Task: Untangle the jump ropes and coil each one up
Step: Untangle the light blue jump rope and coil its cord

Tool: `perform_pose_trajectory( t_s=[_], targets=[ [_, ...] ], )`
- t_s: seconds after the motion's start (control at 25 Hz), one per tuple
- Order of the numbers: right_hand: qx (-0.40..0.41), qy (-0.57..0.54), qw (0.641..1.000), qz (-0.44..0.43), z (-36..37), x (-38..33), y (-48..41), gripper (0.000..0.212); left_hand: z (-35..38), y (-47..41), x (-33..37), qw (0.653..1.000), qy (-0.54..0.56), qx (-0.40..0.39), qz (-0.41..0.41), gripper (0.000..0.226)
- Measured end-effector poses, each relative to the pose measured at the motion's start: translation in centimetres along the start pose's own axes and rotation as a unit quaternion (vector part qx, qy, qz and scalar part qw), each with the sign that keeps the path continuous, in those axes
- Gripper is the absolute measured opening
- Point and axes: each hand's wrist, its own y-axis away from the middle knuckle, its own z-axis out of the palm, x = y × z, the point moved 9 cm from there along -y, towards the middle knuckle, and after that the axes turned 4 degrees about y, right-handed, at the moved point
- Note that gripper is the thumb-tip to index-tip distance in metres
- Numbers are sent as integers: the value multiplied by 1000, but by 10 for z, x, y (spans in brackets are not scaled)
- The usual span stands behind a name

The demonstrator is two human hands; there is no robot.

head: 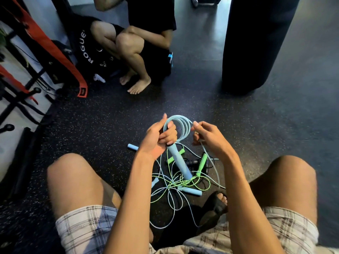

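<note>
Jump ropes (180, 182) lie tangled on the floor (110, 125) between our knees: pale blue, green and black cords crossing every which way, with two green handles (201, 165) poking out.

Up from the heap, the blue handle (178, 162) hangs below our left hand (158, 138), its long axis slanting down and right towards the tangle. Our left fingers (169, 133) are curled tight round the handle's top and the base of the blue coil (181, 123), which stands upright above the fist.

Our right hand (208, 139) sits just beside the coil's right edge, thumb and forefinger pinching the free cord (211, 162) that trails down to the heap. So the next loop, we reckon, feeds in from the right and across to the left hand.

Out left lies a loose handle (133, 147). Further off, a person (135, 44) squats near a punch bag (256, 43).
</note>
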Motion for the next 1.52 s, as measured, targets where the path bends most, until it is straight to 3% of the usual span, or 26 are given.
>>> perform_pose_trajectory(
  t_s=[0.12, 0.24, 0.36, 0.48, 0.68, 0.84, 1.0, 1.12, 1.2, 1.36, 1.52],
  targets=[
    [-28, 15, 999, 33, 12, 24, 9, 25, -4, 4, 4, 994, 94, 14, 59, 37],
    [-57, 144, 986, 59, 20, 45, 13, 12, -29, 6, 15, 979, 76, 131, 137, 29],
    [-89, 209, 970, 85, 24, 55, 13, 10, -52, 11, 29, 950, 1, 242, 198, 20],
    [-103, 253, 960, 63, 27, 46, 11, 6, -50, 15, 39, 917, -163, 277, 237, 20],
    [-134, 257, 957, 32, 35, 27, 15, 9, -47, 12, 27, 866, -354, 271, 226, 16],
    [-108, 228, 967, -41, 36, -12, 21, 18, -48, 1, 5, 834, -496, 213, 116, 21],
    [-24, 164, 981, -96, 25, -35, 18, 23, -31, 3, -29, 885, -451, 107, -43, 26],
    [55, 122, 986, -97, 8, -32, 16, 24, -16, 9, -48, 937, -329, 39, -113, 37],
    [87, 110, 986, -93, -1, -27, 15, 29, -10, 11, -51, 944, -299, 8, -139, 43],
    [114, 90, 987, -72, -5, -12, 12, 32, 4, 12, -49, 972, -200, -32, -118, 41],
    [99, 43, 994, -31, -7, 10, 9, 28, -8, 9, -20, 999, -23, 15, -18, 41]
  ],
)
